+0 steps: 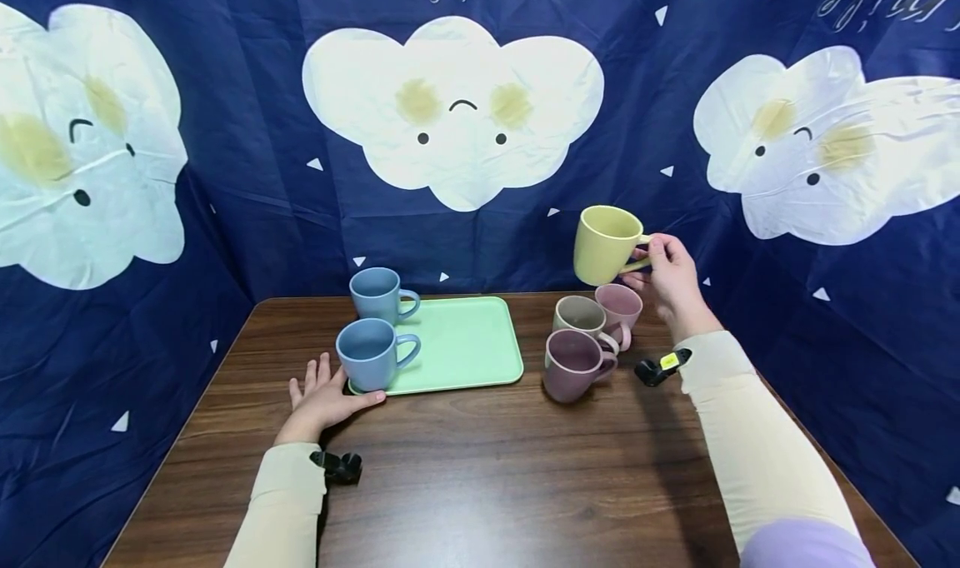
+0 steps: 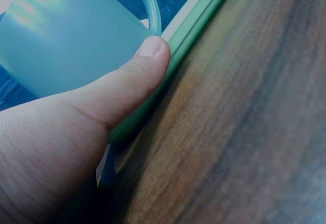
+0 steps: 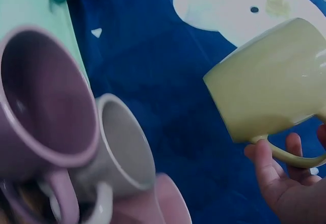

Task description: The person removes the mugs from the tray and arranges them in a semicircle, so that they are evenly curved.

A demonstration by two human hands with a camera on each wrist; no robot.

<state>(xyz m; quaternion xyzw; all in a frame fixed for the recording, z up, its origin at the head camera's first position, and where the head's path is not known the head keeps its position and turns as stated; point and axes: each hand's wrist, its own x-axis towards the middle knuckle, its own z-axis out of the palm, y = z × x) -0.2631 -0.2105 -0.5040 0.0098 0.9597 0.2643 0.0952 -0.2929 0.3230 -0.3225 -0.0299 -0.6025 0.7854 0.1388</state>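
Observation:
My right hand grips a yellow mug by its handle, up in the air over the back right of the table. Below that mug stand a pink mug, a grey mug and a purple mug, close together. My left hand rests with spread fingers at the near left corner of a light green tray. Its thumb lies along the tray's rim, right beside the near blue mug. Behind that one, a second blue mug stands at the tray's left end.
The wooden table ends at the back against a dark blue curtain printed with white clouds. Curtain also hangs along both sides. Each wrist carries a small black camera, such as the right one.

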